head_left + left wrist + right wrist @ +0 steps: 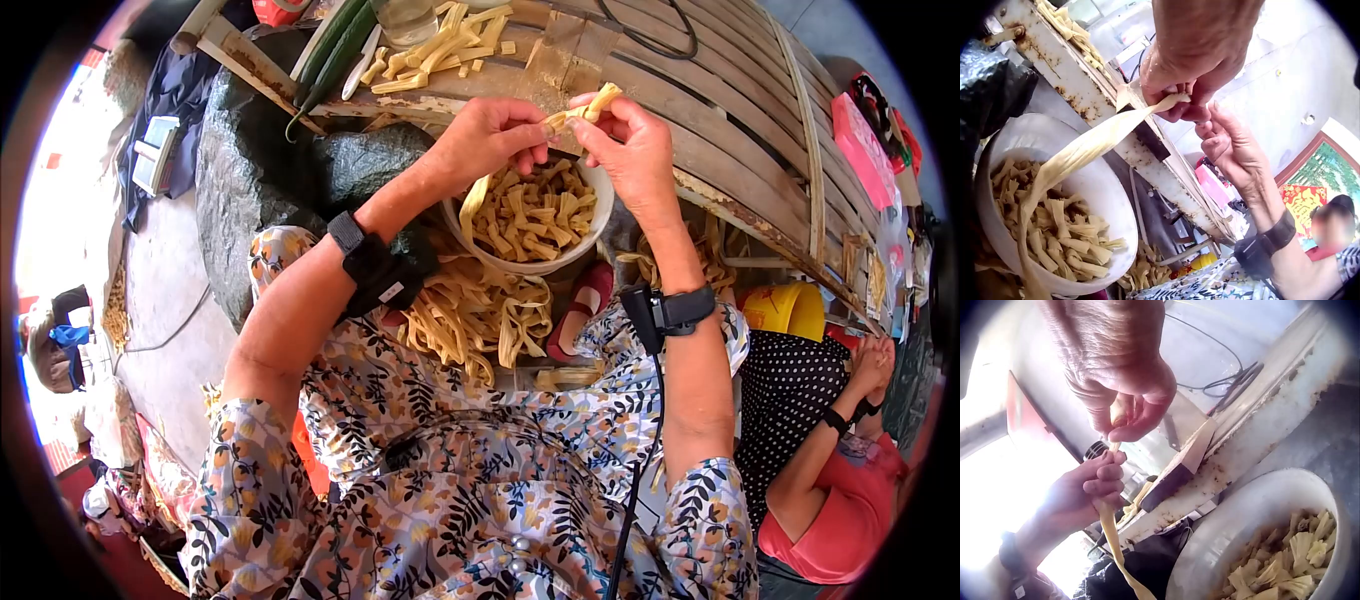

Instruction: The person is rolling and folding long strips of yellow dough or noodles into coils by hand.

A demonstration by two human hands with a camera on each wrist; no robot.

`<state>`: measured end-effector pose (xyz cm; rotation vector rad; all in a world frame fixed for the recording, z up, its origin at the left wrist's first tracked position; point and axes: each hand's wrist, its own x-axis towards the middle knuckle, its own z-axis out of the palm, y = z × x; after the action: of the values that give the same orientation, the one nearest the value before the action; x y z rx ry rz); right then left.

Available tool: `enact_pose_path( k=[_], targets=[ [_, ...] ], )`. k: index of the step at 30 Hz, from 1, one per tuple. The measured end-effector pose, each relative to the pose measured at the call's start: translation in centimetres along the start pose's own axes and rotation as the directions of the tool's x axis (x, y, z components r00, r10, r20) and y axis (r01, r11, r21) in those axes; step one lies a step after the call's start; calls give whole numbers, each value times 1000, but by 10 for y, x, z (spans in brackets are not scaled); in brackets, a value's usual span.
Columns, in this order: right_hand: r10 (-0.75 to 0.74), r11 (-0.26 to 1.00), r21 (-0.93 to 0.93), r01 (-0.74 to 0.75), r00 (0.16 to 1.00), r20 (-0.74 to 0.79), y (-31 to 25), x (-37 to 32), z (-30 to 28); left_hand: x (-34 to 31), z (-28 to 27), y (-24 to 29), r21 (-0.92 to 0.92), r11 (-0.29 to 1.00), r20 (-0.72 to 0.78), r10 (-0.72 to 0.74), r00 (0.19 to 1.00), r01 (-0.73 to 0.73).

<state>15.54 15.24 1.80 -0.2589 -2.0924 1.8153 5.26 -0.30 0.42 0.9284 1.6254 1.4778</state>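
My left hand (492, 137) pinches a long, flat, pale yellow strip (1085, 150), whose loose length hangs past the bucket in the left wrist view. Close on its right, my right hand (638, 150) grips the strip's bunched end (603, 100) between thumb and fingers. The two hands almost meet above the table's near edge. Beneath them stands a white bucket (525, 268) holding many short, bunched yellow pieces (535, 215). A heap of loose strips (470, 320) lies in front of the bucket, by a red shoe (583, 310).
On the slatted table (730, 130) lie more yellow pieces (440, 55), a green cucumber-like vegetable (335, 55) and a wooden block (575, 50). Dark plastic sheeting (250, 190) is at the left. A yellow bucket (790, 308) and another person (830, 520) are at the right.
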Motion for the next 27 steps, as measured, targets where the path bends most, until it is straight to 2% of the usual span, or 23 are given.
enact_pose_path(
  k=[4, 8, 11, 12, 15, 19, 22, 27],
  targets=[
    [63, 992, 115, -61, 998, -16, 1, 2, 2, 3, 1, -1, -28, 1000, -16, 3, 1000, -3],
    [104, 974, 203, -102, 995, 0, 8, 5, 1, 8, -7, 3, -215, 974, -5, -79, 997, 76],
    [77, 969, 240, -65, 996, -39, 10, 20, -7, 23, -21, 4, -2, 999, 41, -42, 998, 42],
    [68, 960, 277, -47, 996, -63, 10, 23, -13, 27, -25, 8, 29, 998, 15, -48, 999, 48],
    [89, 938, 345, -32, 985, -149, 11, 34, -15, 39, -30, 13, 185, 980, -39, 82, 996, -73],
    [111, 908, 418, -1, 964, -240, 20, 53, -9, 58, -33, 15, 237, 967, -199, 146, 969, -97],
    [101, 916, 401, 22, 954, -284, 26, 64, -12, 71, -32, 8, 265, 950, -235, 229, 945, -164],
    [96, 918, 394, 39, 944, -317, 33, 69, -12, 81, -33, 3, 330, 936, -287, 222, 932, -122]
  ],
)
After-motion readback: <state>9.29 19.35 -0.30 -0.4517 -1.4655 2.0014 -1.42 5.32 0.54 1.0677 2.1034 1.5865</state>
